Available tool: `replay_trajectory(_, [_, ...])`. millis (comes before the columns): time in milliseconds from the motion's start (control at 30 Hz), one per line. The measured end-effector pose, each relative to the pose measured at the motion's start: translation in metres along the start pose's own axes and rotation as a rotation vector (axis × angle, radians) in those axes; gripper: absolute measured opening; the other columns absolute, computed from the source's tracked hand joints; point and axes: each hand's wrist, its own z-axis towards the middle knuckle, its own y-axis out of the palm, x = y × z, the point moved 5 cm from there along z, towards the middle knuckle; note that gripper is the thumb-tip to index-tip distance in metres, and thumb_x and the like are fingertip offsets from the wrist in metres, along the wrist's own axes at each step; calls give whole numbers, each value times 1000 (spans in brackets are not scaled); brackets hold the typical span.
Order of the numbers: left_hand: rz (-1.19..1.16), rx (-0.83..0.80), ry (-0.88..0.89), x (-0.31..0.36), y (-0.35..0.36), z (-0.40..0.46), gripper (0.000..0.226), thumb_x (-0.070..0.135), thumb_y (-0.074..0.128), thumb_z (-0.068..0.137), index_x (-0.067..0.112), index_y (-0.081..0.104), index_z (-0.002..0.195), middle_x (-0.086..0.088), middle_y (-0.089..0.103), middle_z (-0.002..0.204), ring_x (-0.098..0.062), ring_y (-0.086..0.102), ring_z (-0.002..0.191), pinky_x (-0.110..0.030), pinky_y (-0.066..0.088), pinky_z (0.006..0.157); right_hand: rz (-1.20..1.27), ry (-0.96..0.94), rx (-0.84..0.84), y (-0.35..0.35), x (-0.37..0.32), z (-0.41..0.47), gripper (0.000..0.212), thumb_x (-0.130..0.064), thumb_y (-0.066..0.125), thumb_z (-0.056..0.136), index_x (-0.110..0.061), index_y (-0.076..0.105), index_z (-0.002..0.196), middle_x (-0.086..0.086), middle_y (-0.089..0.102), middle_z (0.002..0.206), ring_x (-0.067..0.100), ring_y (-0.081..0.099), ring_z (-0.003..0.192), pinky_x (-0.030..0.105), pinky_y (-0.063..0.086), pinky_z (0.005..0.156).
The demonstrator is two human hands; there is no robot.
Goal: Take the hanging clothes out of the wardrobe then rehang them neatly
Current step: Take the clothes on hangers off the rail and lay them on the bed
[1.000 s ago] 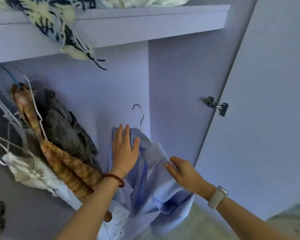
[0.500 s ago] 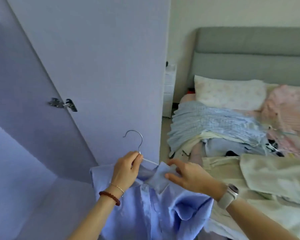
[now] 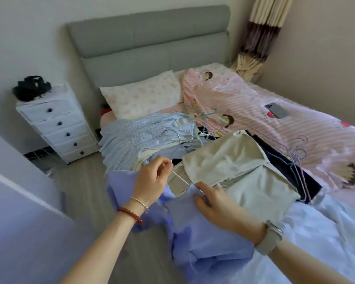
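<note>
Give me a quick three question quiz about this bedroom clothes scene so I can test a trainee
1. True or false: the left hand pinches the white hanger.
2. What lies on the pink striped duvet? A phone, B book, C mug.
3. Fill in: the right hand holds the ____ shirt.

Key: 1 true. 2 A, the phone. 3 blue.

bed (image 3: pixel 326 232): clothes pile (image 3: pixel 244 171) blocks | floor (image 3: pixel 86 181): open beside drawers (image 3: pixel 57 124)
</note>
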Motion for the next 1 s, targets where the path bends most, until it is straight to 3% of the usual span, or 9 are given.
replay_trajectory(67, [-28,-144,-8,-1,24,20,14,34,50,80,31,51,67,-5,55,62,-13,47,62,-19,36,58,73,112,-15,2,4,-8,8,-18,38,92,-13,44,91,-5,38,59,23,40,62,28,23,59])
replay_trajectory(167, [-79,-392,-30,-6,66,34,18,32,51,79,26,57,64,6,60,61,-4,50,62,-15,37,62,120,298,-22,12,8,-18,27,-12,36,93,-19,27,68,3,46,68,16,40,58,28,24,58])
replay_trajectory(300, [-87,-641,-56,-22,97,20,28,9,54,92,16,60,65,24,60,58,5,52,62,-10,38,65,135,498,-147,31,14,-35,10,-14,39,89,-9,41,80,20,62,94,30,58,79,29,43,66])
replay_trajectory(433, [-61,-822,-51,-42,113,-11,32,5,54,91,22,60,64,21,59,56,-1,48,61,-14,37,65,179,588,-303,54,16,-67,18,-14,41,85,-7,51,73,16,65,80,13,52,50,7,35,43])
replay_trajectory(500, [-73,-908,-51,-40,130,-31,31,10,56,90,22,60,63,16,57,54,-5,45,62,-22,38,67,247,665,-331,57,24,-91,18,-15,41,85,-14,43,67,14,62,72,11,51,38,11,40,43])
replay_trajectory(633, [-123,-1040,-24,-7,179,-65,31,16,56,92,22,59,61,-5,49,61,-15,40,66,-29,33,66,330,826,-294,38,43,-148,12,-16,39,85,-9,48,80,17,63,74,22,56,42,14,41,41])
replay_trajectory(800, [-118,-1167,57,63,249,-101,32,21,55,92,23,58,60,16,49,42,-1,43,48,-14,33,55,251,945,-147,-19,72,-234,34,-35,38,96,-11,43,72,13,57,69,24,58,51,14,38,43])
replay_trajectory(900, [-139,-1198,132,116,287,-114,32,27,55,91,23,60,60,15,51,42,1,45,47,-12,34,54,104,987,-91,-67,88,-280,38,-35,39,96,-10,42,67,6,48,65,6,48,49,18,34,50])
replay_trajectory(1000, [-173,-1173,209,173,324,-116,32,27,53,93,17,60,63,9,51,48,2,45,45,-10,34,52,5,1012,7,-126,105,-316,38,-32,41,96,-10,40,64,1,40,59,6,41,47,19,32,48])
